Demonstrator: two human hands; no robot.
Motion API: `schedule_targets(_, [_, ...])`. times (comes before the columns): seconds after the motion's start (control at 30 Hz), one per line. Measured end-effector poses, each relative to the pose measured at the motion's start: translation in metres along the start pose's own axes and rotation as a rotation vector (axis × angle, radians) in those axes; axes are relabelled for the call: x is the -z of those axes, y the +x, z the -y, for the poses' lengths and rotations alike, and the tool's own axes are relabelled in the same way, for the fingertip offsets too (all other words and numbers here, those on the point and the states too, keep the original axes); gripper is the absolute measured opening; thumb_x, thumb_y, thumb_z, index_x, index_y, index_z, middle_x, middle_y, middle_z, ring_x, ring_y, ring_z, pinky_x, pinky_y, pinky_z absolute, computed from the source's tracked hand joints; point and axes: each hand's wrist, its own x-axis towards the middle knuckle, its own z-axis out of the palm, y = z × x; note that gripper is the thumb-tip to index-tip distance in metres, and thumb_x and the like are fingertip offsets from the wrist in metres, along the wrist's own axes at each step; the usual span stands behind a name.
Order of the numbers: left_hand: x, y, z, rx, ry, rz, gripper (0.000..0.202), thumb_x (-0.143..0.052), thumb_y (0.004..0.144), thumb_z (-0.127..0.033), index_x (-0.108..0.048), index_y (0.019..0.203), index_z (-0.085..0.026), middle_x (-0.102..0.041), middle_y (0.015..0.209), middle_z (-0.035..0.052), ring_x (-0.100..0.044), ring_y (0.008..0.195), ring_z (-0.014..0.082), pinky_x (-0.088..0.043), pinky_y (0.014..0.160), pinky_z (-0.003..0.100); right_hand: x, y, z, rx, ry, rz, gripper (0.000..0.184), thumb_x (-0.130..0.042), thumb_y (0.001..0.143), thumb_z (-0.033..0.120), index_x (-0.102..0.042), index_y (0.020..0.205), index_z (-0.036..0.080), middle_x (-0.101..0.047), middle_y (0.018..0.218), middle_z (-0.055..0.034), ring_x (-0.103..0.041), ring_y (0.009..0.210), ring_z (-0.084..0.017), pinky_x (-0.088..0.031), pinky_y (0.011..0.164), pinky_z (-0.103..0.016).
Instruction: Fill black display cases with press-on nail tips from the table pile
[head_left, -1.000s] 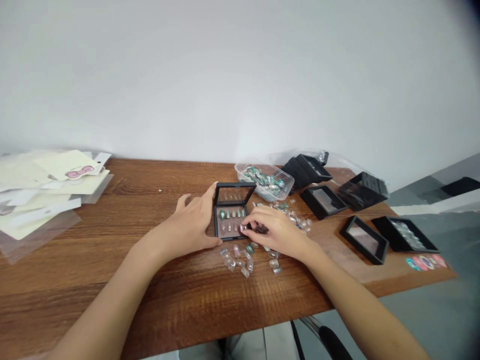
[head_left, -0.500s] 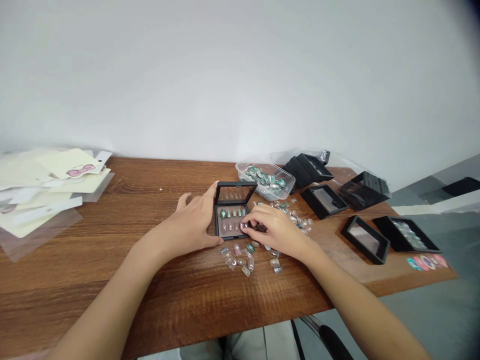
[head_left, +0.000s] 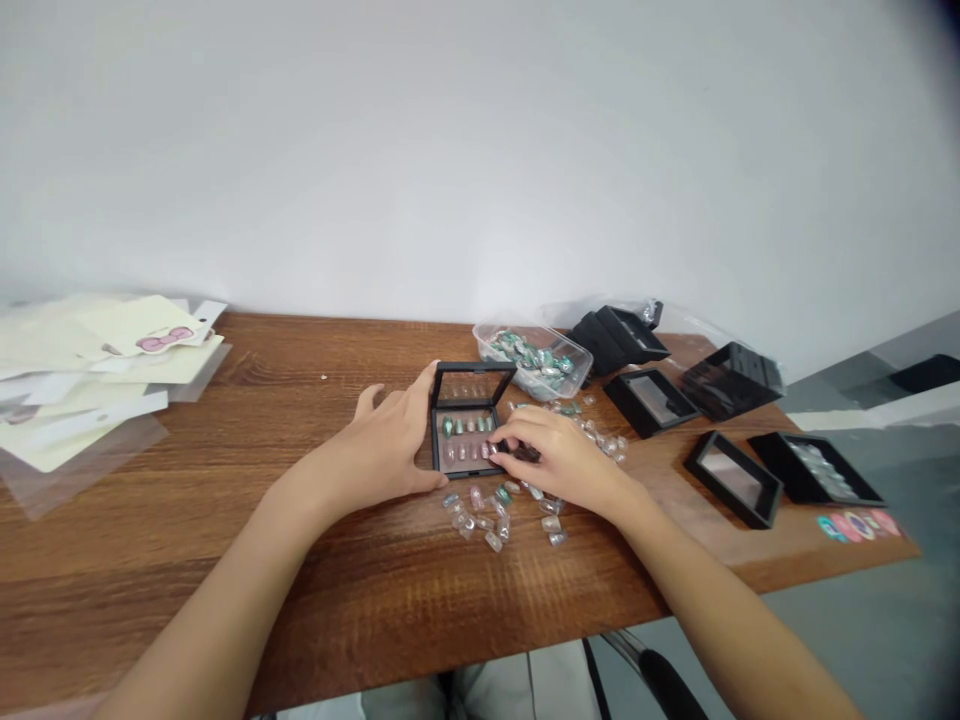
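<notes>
Fingers (head_left: 427, 481) of the left hand (head_left: 379, 445) lay spread, touching the left side of an open black display box (head_left: 465, 442) at that hand's three o'clock on the desk (head_left: 225, 520). Press-on nails (head_left: 469, 437) sat in rows inside. The right hand (head_left: 562, 465) curled its fingers together at the box's three o'clock edge; any grip was hidden. Loose nail packets (head_left: 487, 515) lay at six o'clock, a clear plastic tub (head_left: 531, 362) at one.
</notes>
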Motion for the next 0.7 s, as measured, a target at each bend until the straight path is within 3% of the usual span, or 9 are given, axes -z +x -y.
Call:
schedule_targets(0.27, [0.0, 0.0, 0.0, -0.009, 0.006, -0.006, 0.115, -0.068, 0.077, -0.049, 0.015, 0.154, -0.023, -0.031, 0.157, 0.0155, -0.04, 0.138, 0.0349, -0.009, 0.115, 0.057, 0.005, -0.002, 0.0, -0.024, 0.026, -0.023, 0.016, -0.066, 0.09, 0.031, -0.066, 0.101, 0.019, -0.06, 0.082, -0.0026, -0.057, 0.079, -0.018, -0.045, 0.069, -0.029])
schedule_targets(0.4, [0.001, 0.0, -0.001, 0.004, 0.009, 0.0, 0.115, -0.068, 0.077, -0.048, 0.014, 0.153, -0.023, -0.032, 0.156, 0.0159, -0.039, 0.138, 0.035, -0.008, 0.115, 0.058, 0.007, -0.004, 0.0, -0.004, 0.074, -0.154, 0.014, -0.063, 0.091, 0.029, -0.063, 0.103, 0.021, -0.06, 0.083, -0.0026, -0.058, 0.08, -0.019, -0.048, 0.074, -0.033])
schedule_targets(0.47, [0.002, 0.0, -0.003, 0.006, 0.005, 0.0, 0.112, -0.067, 0.076, -0.046, 0.011, 0.153, -0.024, -0.035, 0.155, 0.0152, -0.041, 0.137, 0.0346, -0.009, 0.115, 0.058, 0.008, -0.004, 0.0, -0.007, 0.094, -0.274, 0.018, -0.063, 0.091, 0.024, -0.061, 0.108, 0.022, -0.062, 0.094, -0.0053, -0.06, 0.089, -0.021, -0.05, 0.079, -0.036])
schedule_targets(0.57, [0.003, 0.0, -0.004, -0.001, 0.01, -0.008, 0.105, -0.067, 0.076, -0.044, 0.003, 0.153, -0.024, -0.036, 0.154, 0.0152, -0.042, 0.136, 0.0345, -0.01, 0.115, 0.058, 0.012, -0.004, 0.001, -0.021, 0.095, -0.431, 0.041, -0.066, 0.086, 0.021, -0.055, 0.126, 0.024, -0.057, 0.121, -0.0115, -0.057, 0.112, -0.027, -0.052, 0.084, -0.041])
schedule_targets(0.7, [0.003, 0.0, -0.004, -0.002, 0.014, -0.018, 0.099, -0.066, 0.076, -0.041, -0.003, 0.151, -0.024, -0.039, 0.151, 0.0145, -0.043, 0.135, 0.0341, -0.011, 0.115, 0.06, 0.015, -0.004, 0.003, 0.0, 0.095, -0.427, 0.064, -0.066, 0.084, 0.02, -0.04, 0.142, 0.026, -0.044, 0.143, -0.0146, -0.044, 0.131, -0.031, -0.053, 0.088, -0.044])
